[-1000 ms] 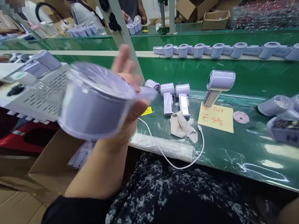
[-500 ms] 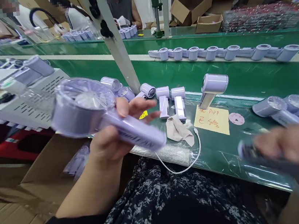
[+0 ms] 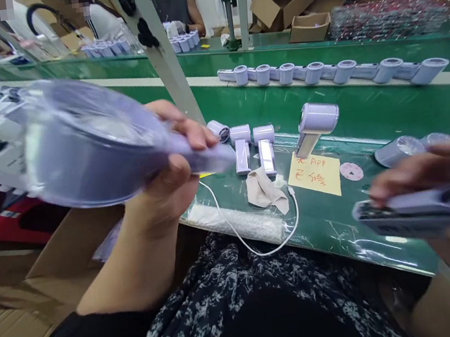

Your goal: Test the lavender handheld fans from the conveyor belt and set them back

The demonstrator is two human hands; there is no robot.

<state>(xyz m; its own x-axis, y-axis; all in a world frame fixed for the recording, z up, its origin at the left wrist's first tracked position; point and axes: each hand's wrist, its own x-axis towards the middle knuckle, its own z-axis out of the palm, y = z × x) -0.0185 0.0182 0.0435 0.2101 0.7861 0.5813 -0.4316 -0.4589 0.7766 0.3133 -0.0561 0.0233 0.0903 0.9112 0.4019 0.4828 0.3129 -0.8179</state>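
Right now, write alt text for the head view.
A person's left hand grips a lilac plastic handheld fan by its handle, while the right hand holds a second lilac fan handle over a green conveyor table lined with more fans.

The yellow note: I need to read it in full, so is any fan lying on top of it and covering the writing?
No: the yellow note lies bare on the green belt, its red writing uncovered.

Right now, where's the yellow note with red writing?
Head view: the yellow note lies flat on the green bench, right of centre, between the beige cloth and the pink disc, under a propped fan.
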